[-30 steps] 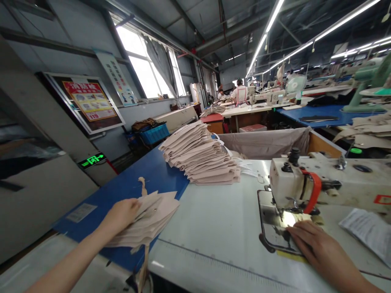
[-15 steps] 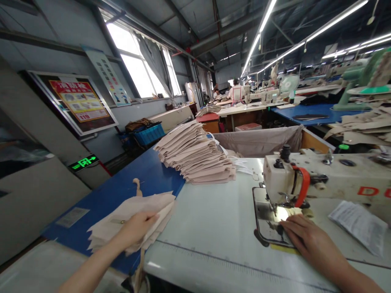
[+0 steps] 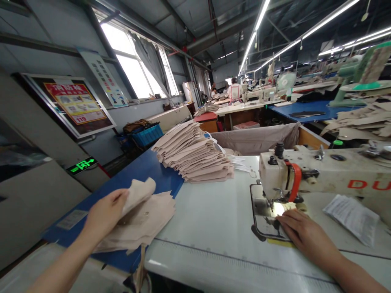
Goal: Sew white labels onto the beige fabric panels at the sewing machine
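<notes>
My left hand is closed on the edge of a beige fabric piece, which curls up over a small pile of similar pieces. A small metal eyelet shows on the top of that pile. My right hand rests on the bed of a white sewing machine, its fingertips pinched together beside the lit needle area. Whatever lies between those fingertips is too small or hidden to make out.
A tall stack of beige fabric pieces stands behind on the table, which has a ruler strip along its front. A white paper packet lies below the machine arm. A cloth-lined bin sits beyond.
My left hand has moved left and turned up the edge of a beige fabric piece from the small pile. My right hand stays by the needle. The view has shifted slightly.
</notes>
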`<state>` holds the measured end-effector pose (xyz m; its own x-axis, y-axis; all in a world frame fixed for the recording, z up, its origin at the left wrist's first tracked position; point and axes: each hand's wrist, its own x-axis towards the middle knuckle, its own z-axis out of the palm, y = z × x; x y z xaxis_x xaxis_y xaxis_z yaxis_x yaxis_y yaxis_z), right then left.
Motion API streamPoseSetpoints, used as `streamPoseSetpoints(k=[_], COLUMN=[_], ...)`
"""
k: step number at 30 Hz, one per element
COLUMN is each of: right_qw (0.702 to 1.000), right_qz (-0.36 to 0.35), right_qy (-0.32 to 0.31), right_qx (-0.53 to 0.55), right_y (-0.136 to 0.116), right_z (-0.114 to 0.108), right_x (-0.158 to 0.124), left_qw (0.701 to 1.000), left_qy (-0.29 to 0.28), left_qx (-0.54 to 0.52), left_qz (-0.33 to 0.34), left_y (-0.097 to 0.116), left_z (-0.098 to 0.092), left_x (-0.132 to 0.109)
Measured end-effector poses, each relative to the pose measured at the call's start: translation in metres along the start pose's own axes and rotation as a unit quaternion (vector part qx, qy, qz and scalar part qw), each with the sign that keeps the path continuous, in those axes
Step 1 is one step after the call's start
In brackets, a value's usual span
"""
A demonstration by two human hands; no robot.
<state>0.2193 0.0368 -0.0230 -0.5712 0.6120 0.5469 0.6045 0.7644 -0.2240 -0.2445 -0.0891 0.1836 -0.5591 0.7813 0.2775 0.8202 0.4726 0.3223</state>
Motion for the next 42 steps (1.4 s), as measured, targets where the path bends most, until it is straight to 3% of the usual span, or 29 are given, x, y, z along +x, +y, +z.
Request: streamPoseSetpoints(k=[2,5,7,9,12,15,18,22,25,31,36,42], right_qw=[1.0,0.999,0.998,0.997,0.997,0.996,0.994,0.962,0.933,0.927,0.917,0.91], right_qz=[0.003,0.02,0.034,0.041,0.048,0.026,0.058,0.268,0.35,0.363,0.388,0.408], right_qy=[-0.002,-0.024,-0.043,-0.05,-0.054,-0.09,-0.087,-0.019,-0.009,-0.048,-0.045,-0.012], right_qx=[0.015,0.031,0.035,0.03,0.008,0.0,0.0,-0.054,-0.087,-0.087,-0.08,-0.065], right_y=[-0.001,-0.002,-0.005,-0.01,-0.017,-0.018,-0.007,0.028,0.053,0.067,0.069,0.066], right_z=[-0.001,-0.003,-0.005,-0.008,-0.015,-0.029,-0.055,-0.093,-0.106,-0.102,-0.101,-0.098], right_x=[0.001,0.004,0.008,0.012,0.018,0.013,-0.005,-0.036,-0.05,-0.05,-0.045,-0.048], left_qw=[0.995,0.954,0.914,0.885,0.867,0.866,0.868,0.868,0.875,0.848,0.866,0.881], left_qy=[0.067,0.133,0.122,0.06,-0.05,-0.099,-0.138,-0.183,-0.167,-0.13,-0.151,-0.153], left_qx=[0.071,0.143,0.134,0.08,-0.015,-0.11,-0.178,-0.215,-0.214,-0.044,0.048,0.046], left_qz=[0.037,0.228,0.363,0.454,0.495,0.478,0.442,0.409,0.401,0.512,0.474,0.446], left_y=[0.012,0.034,0.052,0.071,0.104,0.134,0.155,0.165,0.161,0.152,0.167,0.176], left_z=[-0.011,0.004,0.042,0.094,0.171,0.214,0.219,0.204,0.207,0.24,0.242,0.24], left_x=[-0.004,-0.022,-0.043,-0.069,-0.108,-0.131,-0.133,-0.126,-0.117,-0.099,-0.107,-0.113])
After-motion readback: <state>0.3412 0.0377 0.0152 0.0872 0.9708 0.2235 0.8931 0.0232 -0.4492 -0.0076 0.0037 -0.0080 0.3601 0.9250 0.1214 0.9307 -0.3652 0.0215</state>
